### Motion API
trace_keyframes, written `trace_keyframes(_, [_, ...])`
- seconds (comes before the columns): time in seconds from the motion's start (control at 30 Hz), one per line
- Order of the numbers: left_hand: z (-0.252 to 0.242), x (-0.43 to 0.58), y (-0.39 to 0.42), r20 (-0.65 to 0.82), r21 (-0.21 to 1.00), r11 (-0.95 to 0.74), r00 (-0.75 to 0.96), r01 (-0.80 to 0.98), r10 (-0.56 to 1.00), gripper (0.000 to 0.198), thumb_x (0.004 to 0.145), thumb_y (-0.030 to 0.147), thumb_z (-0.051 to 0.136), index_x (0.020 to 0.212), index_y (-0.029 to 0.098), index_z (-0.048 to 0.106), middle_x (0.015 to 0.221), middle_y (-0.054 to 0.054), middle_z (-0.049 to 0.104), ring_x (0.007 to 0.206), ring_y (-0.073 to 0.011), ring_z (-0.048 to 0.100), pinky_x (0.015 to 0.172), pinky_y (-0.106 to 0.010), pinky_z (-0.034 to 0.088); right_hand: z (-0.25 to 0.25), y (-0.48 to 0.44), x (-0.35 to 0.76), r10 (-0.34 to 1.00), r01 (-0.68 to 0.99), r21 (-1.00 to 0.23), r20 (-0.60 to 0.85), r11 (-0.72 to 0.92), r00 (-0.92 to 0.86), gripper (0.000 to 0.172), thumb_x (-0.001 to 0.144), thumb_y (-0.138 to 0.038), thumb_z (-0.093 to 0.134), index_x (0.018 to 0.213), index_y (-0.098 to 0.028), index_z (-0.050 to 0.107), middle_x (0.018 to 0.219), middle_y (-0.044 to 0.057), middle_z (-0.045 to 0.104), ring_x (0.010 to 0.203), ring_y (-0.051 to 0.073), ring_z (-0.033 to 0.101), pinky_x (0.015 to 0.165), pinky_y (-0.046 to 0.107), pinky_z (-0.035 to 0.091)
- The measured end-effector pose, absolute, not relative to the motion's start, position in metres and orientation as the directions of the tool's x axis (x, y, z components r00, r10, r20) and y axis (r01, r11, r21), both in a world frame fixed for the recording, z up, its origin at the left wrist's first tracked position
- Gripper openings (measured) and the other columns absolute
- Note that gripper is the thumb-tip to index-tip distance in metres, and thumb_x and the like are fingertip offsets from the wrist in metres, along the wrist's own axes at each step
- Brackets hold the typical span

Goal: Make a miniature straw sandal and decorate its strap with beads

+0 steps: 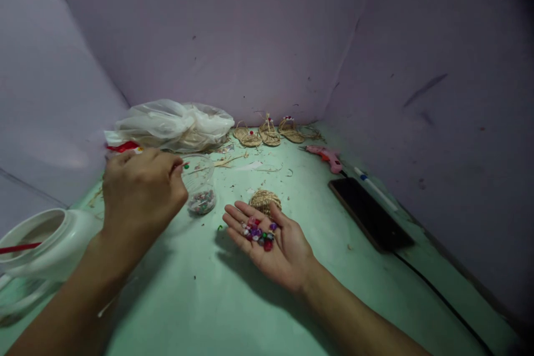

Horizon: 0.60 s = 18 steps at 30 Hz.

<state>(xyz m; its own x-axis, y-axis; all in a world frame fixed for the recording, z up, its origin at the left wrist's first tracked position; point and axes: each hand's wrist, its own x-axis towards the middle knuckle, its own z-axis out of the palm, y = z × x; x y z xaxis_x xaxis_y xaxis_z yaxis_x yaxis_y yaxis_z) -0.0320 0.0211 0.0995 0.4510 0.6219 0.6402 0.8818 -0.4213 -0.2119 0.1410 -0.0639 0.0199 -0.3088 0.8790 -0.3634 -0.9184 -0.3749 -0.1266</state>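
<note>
My left hand [144,192] is raised on the left with its fingers pinched together, and a small green bead [186,166] shows at the fingertips. Behind it stands a clear plastic cup [202,178] with many small beads [202,202] at the bottom. Palm up, my right hand [277,250] is open with its fingers stretched out. Purple, red, green and white beads [257,233] rest loose on that palm. Just beyond the right fingers is a small woven straw piece [265,200], partly hidden by the hand.
Several woven straw miniature slippers [270,134] sit by the back wall, beside a white plastic bag [175,125]. On the right lie a pink glue gun [327,157], a dark phone [369,214] with a cable, and a pen [375,188]. A white jug [62,239] stands at left.
</note>
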Motion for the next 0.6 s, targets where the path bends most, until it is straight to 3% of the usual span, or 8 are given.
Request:
trace_keyframes(0.1, [0.099,-0.041,0.037,0.556,-0.188,-0.368,0.408,0.91,0.724,0.025,0.075,0.016,0.049,0.088,0.012,0.069,0.08,-0.012,0.07,0.069,-0.028,0.062,0.064,-0.039,0.043,0.021,-0.064,0.142,0.883,-0.92,-0.133,-0.357,-0.369,-0.303,0.057,0.094,-0.043,0.023,0.121,0.001,0.048,0.119,0.021,0.058,0.11,0.029,0.057,0.09,0.037,0.046])
trace_keyframes(0.2, [0.096,-0.039,0.036,0.589,-0.181,-0.399,0.424,0.899,0.688,0.022,0.076,0.018,0.049,0.083,0.014,0.069,0.075,-0.009,0.07,0.07,-0.0257,0.062,0.069,-0.039,0.042,0.021,-0.064,0.142,0.889,-0.921,-0.137,-0.348,-0.363,-0.299,0.058,0.095,-0.044,0.022,0.121,0.001,0.048,0.119,0.02,0.058,0.108,0.028,0.058,0.089,0.038,0.046])
trace_keyframes(0.3, [0.091,-0.023,0.014,0.659,-0.023,-0.638,0.492,0.769,0.569,0.013,0.079,0.019,0.052,0.077,0.018,0.065,0.072,-0.004,0.068,0.07,-0.0195,0.059,0.074,-0.035,0.042,0.019,-0.063,0.142,0.891,-0.922,-0.131,-0.335,-0.365,-0.305,0.059,0.094,-0.046,0.022,0.121,-0.001,0.049,0.114,0.019,0.061,0.102,0.026,0.061,0.088,0.037,0.047])
trace_keyframes(0.37, [0.083,-0.008,-0.007,0.6,0.19,-0.834,0.611,0.518,0.516,0.011,0.078,0.014,0.053,0.077,0.02,0.063,0.068,0.0,0.065,0.065,-0.0156,0.057,0.069,-0.031,0.043,0.019,-0.063,0.141,0.904,-0.927,-0.125,-0.3,-0.353,-0.304,0.058,0.094,-0.045,0.022,0.119,-0.001,0.05,0.105,0.018,0.065,0.092,0.022,0.064,0.083,0.034,0.049])
trace_keyframes(0.43, [0.073,0.007,-0.026,0.496,0.295,-0.886,0.735,0.358,0.462,0.02,0.078,0.007,0.049,0.081,0.021,0.062,0.071,0.001,0.065,0.068,-0.015,0.057,0.072,-0.033,0.041,0.018,-0.063,0.14,0.915,-0.931,-0.111,-0.259,-0.348,-0.311,0.057,0.095,-0.043,0.022,0.113,-0.001,0.054,0.091,0.015,0.067,0.076,0.016,0.065,0.072,0.027,0.05])
trace_keyframes(0.6, [0.055,0.023,-0.039,0.399,0.296,-0.899,0.814,0.322,0.423,0.023,0.07,0.003,0.047,0.081,0.017,0.062,0.082,-0.007,0.063,0.082,-0.0221,0.054,0.077,-0.042,0.04,0.02,-0.064,0.141,0.914,-0.935,-0.016,-0.219,-0.353,-0.342,0.058,0.096,-0.042,0.018,0.073,-0.011,0.061,0.054,0.003,0.057,0.049,0.011,0.056,0.056,0.02,0.048])
